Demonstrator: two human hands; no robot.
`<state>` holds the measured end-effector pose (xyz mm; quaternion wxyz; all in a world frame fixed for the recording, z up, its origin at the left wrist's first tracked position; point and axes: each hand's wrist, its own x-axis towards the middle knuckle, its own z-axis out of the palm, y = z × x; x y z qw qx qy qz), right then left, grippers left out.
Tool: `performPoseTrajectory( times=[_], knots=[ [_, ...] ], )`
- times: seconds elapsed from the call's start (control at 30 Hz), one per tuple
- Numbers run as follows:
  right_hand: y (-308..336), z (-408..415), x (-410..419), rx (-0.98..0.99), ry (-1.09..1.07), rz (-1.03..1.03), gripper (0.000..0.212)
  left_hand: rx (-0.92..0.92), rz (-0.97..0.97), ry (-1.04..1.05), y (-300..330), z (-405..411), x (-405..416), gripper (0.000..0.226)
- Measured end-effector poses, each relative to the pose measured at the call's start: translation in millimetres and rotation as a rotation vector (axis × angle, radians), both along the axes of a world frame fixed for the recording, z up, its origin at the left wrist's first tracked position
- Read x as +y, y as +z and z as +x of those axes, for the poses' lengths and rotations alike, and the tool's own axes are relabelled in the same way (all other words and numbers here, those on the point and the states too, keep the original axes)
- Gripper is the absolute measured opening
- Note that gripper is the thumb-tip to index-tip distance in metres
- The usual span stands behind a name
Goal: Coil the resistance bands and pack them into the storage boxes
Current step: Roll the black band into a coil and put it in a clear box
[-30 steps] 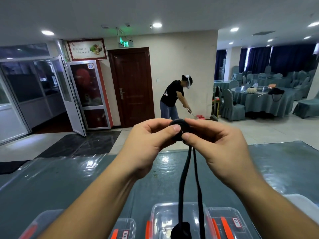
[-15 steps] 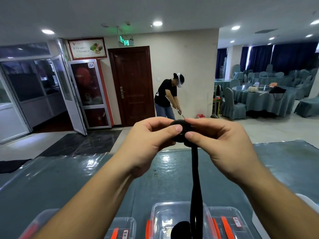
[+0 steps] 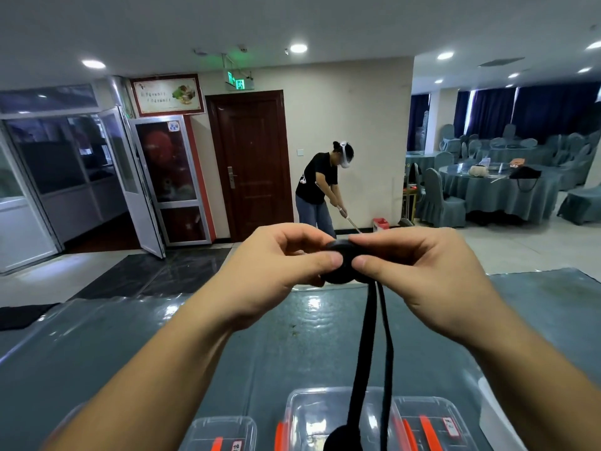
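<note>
The coil (image 3: 341,262) is pinched by left hand (image 3: 276,275) and right hand (image 3: 419,275); the tail (image 3: 367,346) should prob be kept taut so wraps get laid flat.

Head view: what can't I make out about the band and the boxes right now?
- Coiled band: how many turns are wound is hidden by the left hand and right hand pinching it.
- Hanging strands: their lower end is cut off by the bottom edge.
- Storage boxes: only the far parts show; contents unclear.
- Box labels: too small to read.
</note>
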<state>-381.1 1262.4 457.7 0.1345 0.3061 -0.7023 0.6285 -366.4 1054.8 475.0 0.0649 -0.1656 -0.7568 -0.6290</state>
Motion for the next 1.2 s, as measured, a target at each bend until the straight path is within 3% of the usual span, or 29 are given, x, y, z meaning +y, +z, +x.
performPoseTrajectory(
  times=[0.1,0.27,0.33,0.47,0.53,0.73,0.8,0.9,0.97,1.13,1.2],
  knots=[
    [8,-2,3,0.037,0.01,0.178,0.032,0.003,-0.139,-0.018,6,0,-3,0.013],
    [-3,-3,-10,0.031,-0.033,-0.182,0.03,-0.007,0.219,0.01,0,-3,7,0.024],
    [-6,-5,-10,0.012,-0.04,-0.214,0.031,-0.026,0.242,0.019,-5,-4,9,0.024],
    [2,-8,1,0.04,0.011,0.117,0.033,-0.021,-0.043,-0.037,0,-4,1,0.013],
    [5,-8,4,0.039,0.031,0.176,0.032,-0.015,-0.077,-0.044,3,-4,-2,0.01],
    [-9,-9,-6,0.032,-0.053,-0.159,0.035,-0.013,0.243,-0.009,-4,-11,6,0.02],
    [-12,-11,-3,0.017,-0.06,-0.12,0.034,-0.016,0.175,-0.014,-6,-10,6,0.022],
    [-9,-11,2,-0.007,0.01,0.063,0.035,0.007,-0.089,-0.036,-2,-9,4,0.017],
    [-8,-13,2,-0.013,0.012,0.084,0.035,0.03,-0.122,-0.011,0,-11,3,0.015],
    [-15,-16,-7,-0.007,-0.019,-0.165,0.037,-0.002,0.251,-0.005,-7,-20,8,0.022],
    [-17,-17,-6,-0.027,-0.033,-0.18,0.036,-0.048,0.283,-0.016,-11,-22,9,0.026]
  ],
)
